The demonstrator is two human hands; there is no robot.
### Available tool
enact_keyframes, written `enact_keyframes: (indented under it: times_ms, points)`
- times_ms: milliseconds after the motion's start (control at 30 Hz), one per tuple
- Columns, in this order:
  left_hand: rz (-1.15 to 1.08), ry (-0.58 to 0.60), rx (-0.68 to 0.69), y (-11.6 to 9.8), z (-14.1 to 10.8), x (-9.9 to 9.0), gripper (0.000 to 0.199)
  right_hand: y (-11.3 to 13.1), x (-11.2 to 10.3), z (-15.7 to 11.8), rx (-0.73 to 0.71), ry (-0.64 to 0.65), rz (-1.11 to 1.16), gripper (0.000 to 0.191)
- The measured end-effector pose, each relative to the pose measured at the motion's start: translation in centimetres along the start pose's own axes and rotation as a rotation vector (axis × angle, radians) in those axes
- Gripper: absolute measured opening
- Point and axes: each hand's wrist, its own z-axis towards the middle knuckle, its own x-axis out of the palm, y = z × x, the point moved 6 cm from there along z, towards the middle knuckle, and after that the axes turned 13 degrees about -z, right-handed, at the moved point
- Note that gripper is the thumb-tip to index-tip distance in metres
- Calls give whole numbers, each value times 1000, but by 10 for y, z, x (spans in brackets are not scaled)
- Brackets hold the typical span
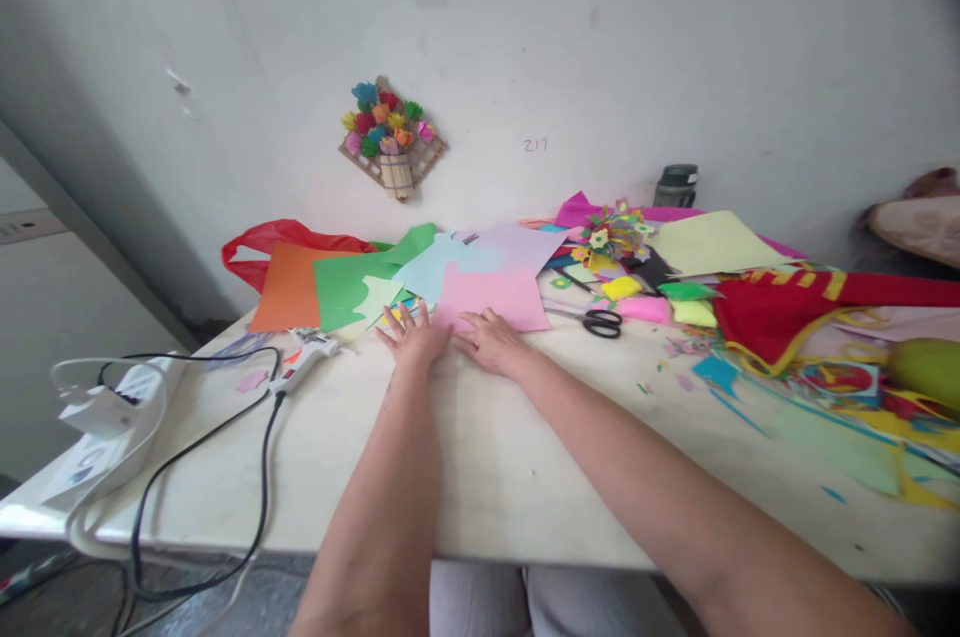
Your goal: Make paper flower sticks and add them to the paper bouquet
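Observation:
A pink sheet of paper [495, 295] lies on the table in front of me, overlapping a lilac sheet [517, 245] and a light blue sheet [427, 262]. My right hand [491, 339] rests on the pink sheet's near left part, fingers stretched out. My left hand [414, 335] lies flat with spread fingers at the sheet's left edge, near pale green paper scraps [379, 295]. Neither hand grips anything. Black-handled scissors [602, 322] lie just right of the pink sheet.
Left are a glue gun [304, 365] with looping cable and a white power strip [139, 387]. Green [337, 282] and orange sheets [287, 285] lie behind. Right are paper flowers [611, 235], clay packets [643, 309], red fabric [765, 317] and paper scraps [716, 375].

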Motion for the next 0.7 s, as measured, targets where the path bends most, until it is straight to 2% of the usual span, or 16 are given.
enact_keyframes:
  times_ms: [333, 700]
  points:
    - [-1, -8, 15, 2, -2, 0, 64, -18, -7, -16, 67, -13, -37, 32]
    - [8, -56, -45, 11, 1, -2, 54, -55, -11, -45, 175, 80, -90, 36]
